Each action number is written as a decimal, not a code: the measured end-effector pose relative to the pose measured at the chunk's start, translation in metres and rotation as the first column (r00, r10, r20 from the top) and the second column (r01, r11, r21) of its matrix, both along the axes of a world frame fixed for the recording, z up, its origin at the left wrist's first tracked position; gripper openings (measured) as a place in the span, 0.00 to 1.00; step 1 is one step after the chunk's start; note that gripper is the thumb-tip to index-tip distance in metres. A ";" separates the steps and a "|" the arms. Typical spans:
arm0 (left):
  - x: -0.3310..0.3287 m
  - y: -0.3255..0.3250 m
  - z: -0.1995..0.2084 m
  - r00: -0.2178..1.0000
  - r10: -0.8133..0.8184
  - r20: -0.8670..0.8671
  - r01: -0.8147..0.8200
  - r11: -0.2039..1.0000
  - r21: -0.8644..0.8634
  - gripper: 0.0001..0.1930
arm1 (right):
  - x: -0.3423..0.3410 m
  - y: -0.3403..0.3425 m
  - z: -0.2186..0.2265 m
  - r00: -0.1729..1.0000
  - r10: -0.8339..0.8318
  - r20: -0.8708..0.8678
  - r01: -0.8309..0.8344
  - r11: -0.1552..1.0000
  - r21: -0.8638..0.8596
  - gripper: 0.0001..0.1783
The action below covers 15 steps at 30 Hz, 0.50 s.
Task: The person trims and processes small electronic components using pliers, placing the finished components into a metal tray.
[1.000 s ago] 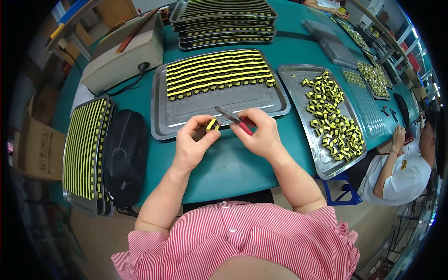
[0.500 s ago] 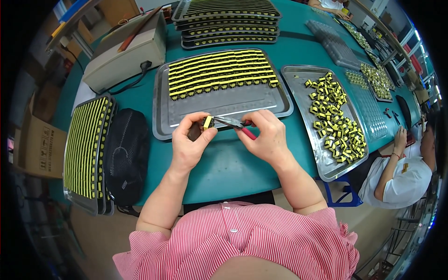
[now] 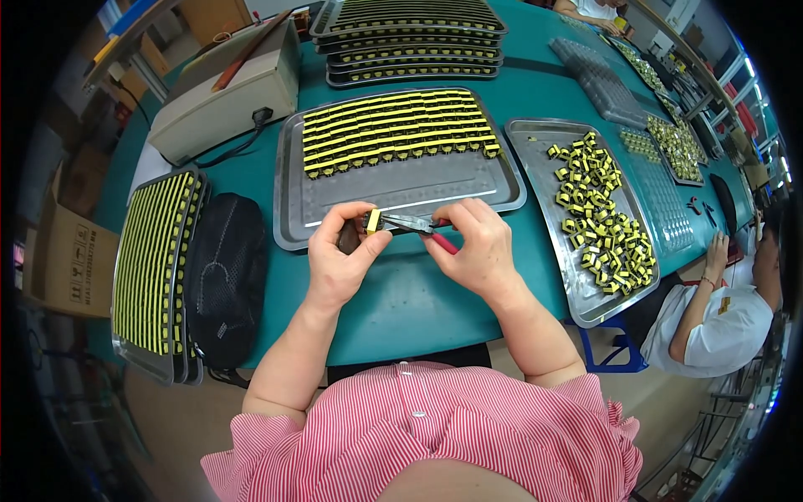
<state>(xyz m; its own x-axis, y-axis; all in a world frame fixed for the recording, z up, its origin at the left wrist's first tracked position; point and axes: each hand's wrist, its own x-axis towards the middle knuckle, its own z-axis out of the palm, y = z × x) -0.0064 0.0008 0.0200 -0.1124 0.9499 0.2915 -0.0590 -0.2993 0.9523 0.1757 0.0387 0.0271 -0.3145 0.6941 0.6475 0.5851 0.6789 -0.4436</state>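
Between thumb and fingers, my left hand [image 3: 341,258] pinches a small transformer [image 3: 372,221] with a black body and a yellow band. My right hand [image 3: 475,243] is closed round the red handles of a pair of pliers [image 3: 410,222]. The pliers' tips point left and meet the transformer's right side; whether they grip a pin there is too small to tell. Both hands are over the near edge of a metal tray [image 3: 393,191]. Its far part carries neat rows of the same yellow-and-black transformers [image 3: 393,125].
To the right, another metal tray [image 3: 535,138] holds a loose heap of transformers. Filled trays [image 3: 410,50] are stacked at the back, more [image 3: 155,268] at left beside a black bag [image 3: 226,276]. A beige machine [image 3: 226,100] stands back left. A co-worker [image 3: 711,322] sits at far right.
Both hands stay almost in place. The pliers have turned slightly, and their jaws look a little further apart at the transformer.
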 end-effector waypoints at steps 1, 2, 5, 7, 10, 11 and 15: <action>0.000 0.000 0.000 1.000 0.009 -0.020 -0.009 1.000 0.001 0.15 | 0.000 0.000 0.000 1.000 -0.003 0.000 0.003 1.000 0.008 0.13; 0.000 0.000 0.000 1.000 0.010 -0.020 -0.010 1.000 0.002 0.15 | 0.000 0.000 0.000 1.000 -0.002 0.000 0.002 1.000 0.008 0.13; 0.000 -0.001 -0.001 0.998 0.032 -0.058 -0.032 0.999 -0.002 0.15 | -0.001 -0.003 -0.001 1.000 -0.028 0.014 0.028 1.000 -0.009 0.13; 0.000 -0.001 -0.002 0.998 0.039 -0.047 -0.038 0.999 0.020 0.15 | -0.002 -0.003 -0.004 0.999 -0.045 -0.012 0.046 0.998 0.031 0.14; 0.004 0.000 -0.003 0.999 0.030 0.011 -0.031 0.999 0.031 0.15 | -0.001 -0.004 -0.004 0.998 -0.069 -0.012 0.069 0.997 0.024 0.14; 0.004 0.000 -0.004 0.999 0.032 0.011 -0.032 0.999 0.031 0.15 | -0.002 -0.004 -0.005 0.998 -0.068 -0.012 0.068 0.997 0.023 0.14; 0.004 0.000 -0.008 0.999 0.035 0.038 -0.035 0.999 0.010 0.14 | -0.004 -0.005 -0.005 0.997 -0.078 -0.011 0.079 0.997 0.011 0.14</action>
<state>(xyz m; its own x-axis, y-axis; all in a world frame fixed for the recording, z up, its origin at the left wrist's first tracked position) -0.0028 0.0005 0.0120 -0.1570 0.9421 0.2964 -0.0842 -0.3118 0.9464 0.1716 0.0334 0.0220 -0.2523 0.7093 0.6583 0.6321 0.6359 -0.4429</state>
